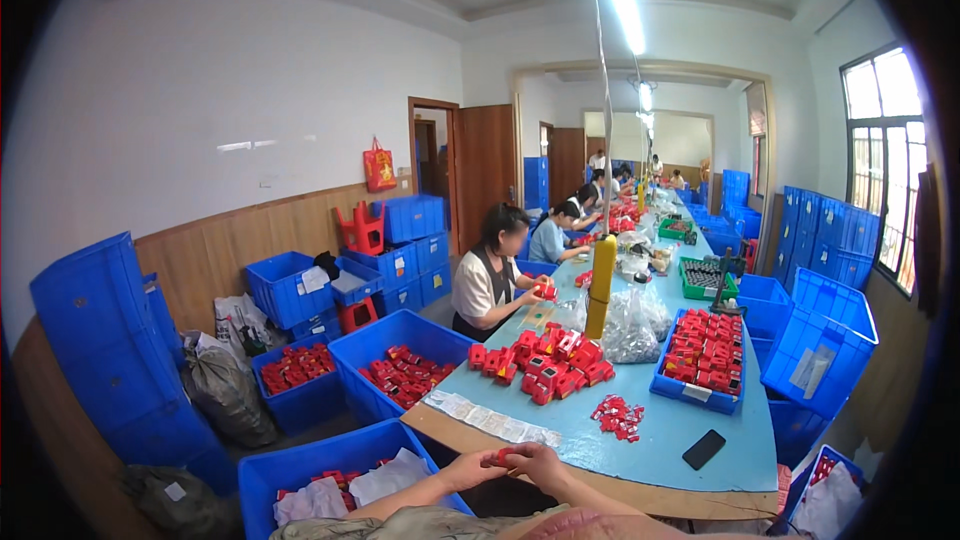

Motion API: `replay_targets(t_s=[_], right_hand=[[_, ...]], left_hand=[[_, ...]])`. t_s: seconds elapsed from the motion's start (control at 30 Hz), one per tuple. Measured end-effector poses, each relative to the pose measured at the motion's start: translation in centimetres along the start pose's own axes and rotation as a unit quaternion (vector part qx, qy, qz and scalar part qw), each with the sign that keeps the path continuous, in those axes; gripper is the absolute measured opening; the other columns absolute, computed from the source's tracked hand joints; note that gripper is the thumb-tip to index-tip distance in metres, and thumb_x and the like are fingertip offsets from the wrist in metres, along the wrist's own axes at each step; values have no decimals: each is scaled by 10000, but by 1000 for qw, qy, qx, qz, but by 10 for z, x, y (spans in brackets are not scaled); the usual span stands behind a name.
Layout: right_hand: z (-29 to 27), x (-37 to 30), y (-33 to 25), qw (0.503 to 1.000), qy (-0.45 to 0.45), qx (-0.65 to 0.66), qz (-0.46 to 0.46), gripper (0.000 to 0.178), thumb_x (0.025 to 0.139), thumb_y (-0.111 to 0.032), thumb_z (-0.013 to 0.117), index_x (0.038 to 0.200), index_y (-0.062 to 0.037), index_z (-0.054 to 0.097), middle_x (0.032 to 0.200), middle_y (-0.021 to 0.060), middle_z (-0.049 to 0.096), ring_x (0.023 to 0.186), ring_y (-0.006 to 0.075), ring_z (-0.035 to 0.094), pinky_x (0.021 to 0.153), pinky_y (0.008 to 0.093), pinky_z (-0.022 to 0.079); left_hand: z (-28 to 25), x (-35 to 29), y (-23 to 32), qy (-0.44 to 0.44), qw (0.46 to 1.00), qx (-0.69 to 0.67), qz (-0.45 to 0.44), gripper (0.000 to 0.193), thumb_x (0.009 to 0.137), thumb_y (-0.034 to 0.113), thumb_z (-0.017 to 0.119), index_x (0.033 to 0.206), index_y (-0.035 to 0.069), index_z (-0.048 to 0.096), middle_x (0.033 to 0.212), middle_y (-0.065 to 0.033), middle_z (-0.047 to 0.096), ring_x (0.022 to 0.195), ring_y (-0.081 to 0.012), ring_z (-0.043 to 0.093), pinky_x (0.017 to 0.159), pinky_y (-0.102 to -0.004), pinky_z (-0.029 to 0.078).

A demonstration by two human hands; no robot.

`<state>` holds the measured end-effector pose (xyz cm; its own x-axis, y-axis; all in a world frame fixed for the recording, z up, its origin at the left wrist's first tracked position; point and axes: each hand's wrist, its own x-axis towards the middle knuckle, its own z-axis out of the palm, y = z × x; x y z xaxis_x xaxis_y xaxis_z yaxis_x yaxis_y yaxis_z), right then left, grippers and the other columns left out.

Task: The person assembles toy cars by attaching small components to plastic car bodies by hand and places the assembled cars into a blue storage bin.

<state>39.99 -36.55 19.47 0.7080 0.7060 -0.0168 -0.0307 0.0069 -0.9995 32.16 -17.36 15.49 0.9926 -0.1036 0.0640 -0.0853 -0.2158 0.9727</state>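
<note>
long blue worktable (690, 420); at its near edge, left hand (470, 470) and right hand (540, 462) both close fingers around one small red plastic box (500, 457).

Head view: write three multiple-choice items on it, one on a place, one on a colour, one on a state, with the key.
1. Where does the black phone lie?
A. on the blue table
B. in a crate
C. on the floor

2. What colour is the crate of red parts left of the table?
A. green
B. blue
C. grey

3. What are the person's hands doing?
A. resting flat
B. hanging clear
C. holding a small red part

Key: A, it lies on the tabletop near the edge; B, its walls are blue; C, left hand and right hand meet around it.
</note>
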Motion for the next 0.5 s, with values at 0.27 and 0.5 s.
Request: replay_targets(t_s=[0.27,0.5], right_hand=[[50,-20,-36,996,-59,10,58,287,916,-174,710,1128,7,639,919,60,687,761,132,649,691,242,531],[79,-19,-24,991,-115,-7,70,263,983,-230,614,1136,-19,645,945,52,690,799,114,641,728,245,523]], left_hand=[[-3,-58,40,69,991,-75,-84,369,916,220,708,1235,58,619,983,-5,681,829,-75,606,733,-224,473],[-10,-96,25,166,975,-142,-50,282,927,230,693,1129,40,638,936,-26,682,784,-97,608,682,-229,471]])
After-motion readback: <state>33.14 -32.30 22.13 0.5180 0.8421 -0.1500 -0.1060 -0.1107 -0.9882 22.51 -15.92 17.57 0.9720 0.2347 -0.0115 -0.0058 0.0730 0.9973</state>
